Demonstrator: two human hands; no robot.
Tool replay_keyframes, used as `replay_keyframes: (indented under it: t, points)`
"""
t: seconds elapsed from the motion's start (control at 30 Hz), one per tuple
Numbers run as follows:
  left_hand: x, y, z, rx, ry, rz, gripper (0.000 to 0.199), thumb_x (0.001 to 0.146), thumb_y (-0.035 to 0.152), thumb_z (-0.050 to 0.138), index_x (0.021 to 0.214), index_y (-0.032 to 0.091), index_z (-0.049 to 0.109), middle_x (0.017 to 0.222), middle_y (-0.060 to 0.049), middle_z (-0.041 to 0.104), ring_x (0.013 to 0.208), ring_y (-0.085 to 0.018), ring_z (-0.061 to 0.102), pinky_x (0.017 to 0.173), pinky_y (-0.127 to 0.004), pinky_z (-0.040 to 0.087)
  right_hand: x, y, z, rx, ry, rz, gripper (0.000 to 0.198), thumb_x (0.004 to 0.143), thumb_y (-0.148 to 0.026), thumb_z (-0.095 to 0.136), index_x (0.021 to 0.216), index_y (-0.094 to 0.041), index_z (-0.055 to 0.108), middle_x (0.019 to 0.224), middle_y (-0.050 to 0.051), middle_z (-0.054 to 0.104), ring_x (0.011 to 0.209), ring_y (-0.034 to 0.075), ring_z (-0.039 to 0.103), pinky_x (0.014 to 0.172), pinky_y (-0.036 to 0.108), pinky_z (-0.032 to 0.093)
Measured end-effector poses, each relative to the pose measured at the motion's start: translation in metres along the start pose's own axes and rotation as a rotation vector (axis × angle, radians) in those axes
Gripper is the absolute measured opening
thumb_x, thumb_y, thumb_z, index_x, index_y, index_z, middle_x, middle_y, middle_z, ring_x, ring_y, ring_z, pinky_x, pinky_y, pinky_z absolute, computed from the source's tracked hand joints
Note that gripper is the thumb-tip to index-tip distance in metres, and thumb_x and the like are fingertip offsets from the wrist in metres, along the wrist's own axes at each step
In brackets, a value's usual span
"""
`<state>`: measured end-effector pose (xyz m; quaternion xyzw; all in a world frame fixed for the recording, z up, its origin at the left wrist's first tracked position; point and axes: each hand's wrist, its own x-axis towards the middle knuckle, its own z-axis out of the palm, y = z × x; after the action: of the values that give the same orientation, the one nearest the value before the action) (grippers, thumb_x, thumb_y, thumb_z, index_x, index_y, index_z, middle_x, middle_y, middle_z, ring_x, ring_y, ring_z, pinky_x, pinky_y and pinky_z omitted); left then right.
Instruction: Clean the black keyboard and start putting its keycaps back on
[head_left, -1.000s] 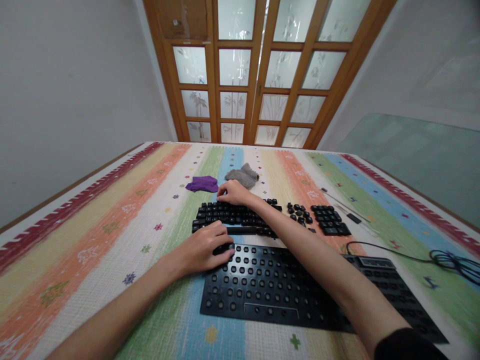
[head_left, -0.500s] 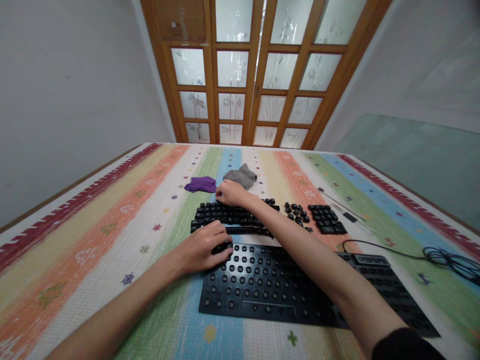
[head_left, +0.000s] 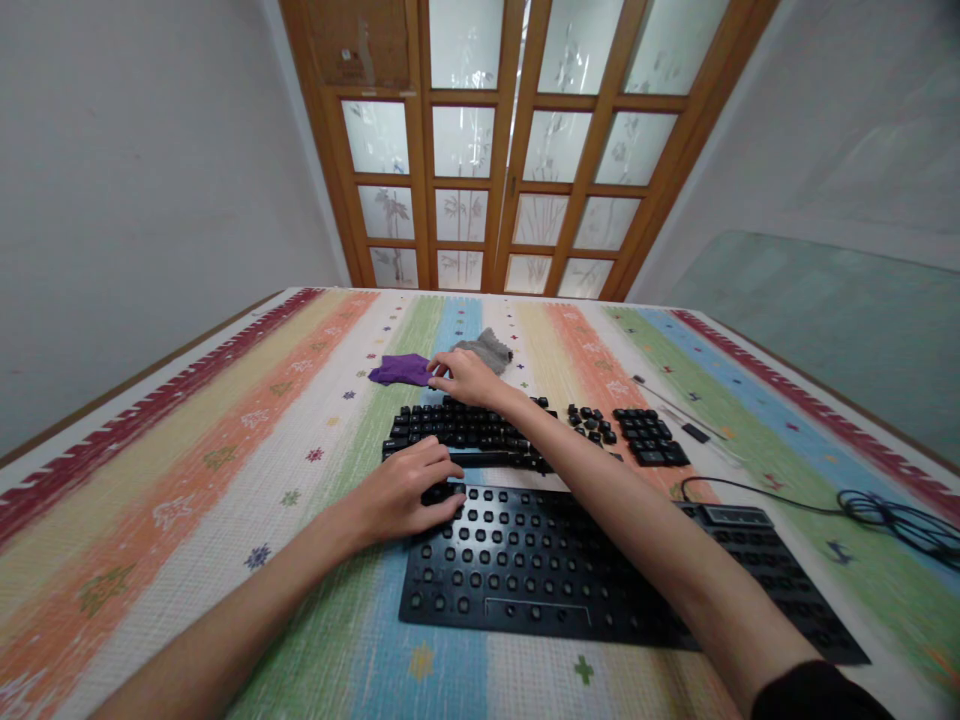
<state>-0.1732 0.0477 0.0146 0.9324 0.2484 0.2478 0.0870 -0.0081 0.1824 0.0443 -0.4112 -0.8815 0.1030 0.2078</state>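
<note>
Head view: two bare hands work over a striped tablecloth (head_left: 315,400), the right arm reaching across the black keyboard base (head_left: 517,560).
Left hand: the left hand (head_left: 411,490) lies palm down at the base's far left corner, thumb and forefinger parted around it; whether it grips that edge cannot be told.
Right hand: the right hand (head_left: 472,380) is bent at the wrist with fingers curled, beyond the keycap rows; whether anything small is pinched at its fingertips cannot be told.
Keyboard base: reaches rightward and nearer from the left hand, passing beneath the right forearm; its left part shows bare switch positions without caps.
Keycap rows: the black keycap rows (head_left: 465,430) lie between the two hands, with a long black bar (head_left: 487,460) just right of the left fingers.
Cloths: a purple cloth (head_left: 400,369) sits just left of the right fingertips; a grey cloth (head_left: 491,348) lies right behind that hand.
Loose keycaps: scattered loose keycaps (head_left: 592,422) lie right of the right hand, and a neat number-key block (head_left: 651,436) farther right.
Cable: the coiled black cable (head_left: 889,520) lies well to the right of both hands.
</note>
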Motion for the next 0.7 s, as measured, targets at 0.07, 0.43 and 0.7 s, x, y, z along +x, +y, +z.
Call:
replay_keyframes:
  t: [0.07, 0.43, 0.7]
  points:
    - [0.0, -0.001, 0.0, -0.007, 0.012, -0.016, 0.016, 0.095, 0.028, 0.056, 0.099, 0.016, 0.065, 0.086, -0.006, 0.062, 0.084, -0.021, 0.055, 0.071, -0.034, 0.047, -0.01, -0.001, -0.012, 0.051, 0.019, -0.015, 0.019, 0.091, -0.02, 0.064, 0.108, -0.014, 0.068, 0.094, 0.006, 0.075, 0.089, 0.017, 0.065, 0.081, 0.028, 0.044]
    - [-0.001, 0.002, 0.004, -0.074, 0.024, -0.08, 0.019, 0.091, 0.028, 0.061, 0.105, 0.016, 0.064, 0.095, -0.007, 0.061, 0.092, -0.022, 0.057, 0.079, -0.038, 0.05, -0.133, -0.02, -0.026, 0.498, -0.016, -0.002, 0.018, 0.088, -0.027, 0.068, 0.103, -0.017, 0.067, 0.086, 0.003, 0.073, 0.075, 0.014, 0.066, 0.068, 0.026, 0.048]
    - [0.002, 0.005, 0.004, -0.101, 0.034, -0.084, 0.018, 0.091, 0.029, 0.062, 0.105, 0.018, 0.064, 0.095, -0.006, 0.061, 0.092, -0.021, 0.056, 0.08, -0.037, 0.05, -0.16, -0.038, -0.008, 0.351, 0.07, 0.021, 0.004, 0.089, -0.021, 0.069, 0.092, -0.018, 0.069, 0.079, 0.001, 0.069, 0.073, 0.014, 0.06, 0.07, 0.028, 0.045]
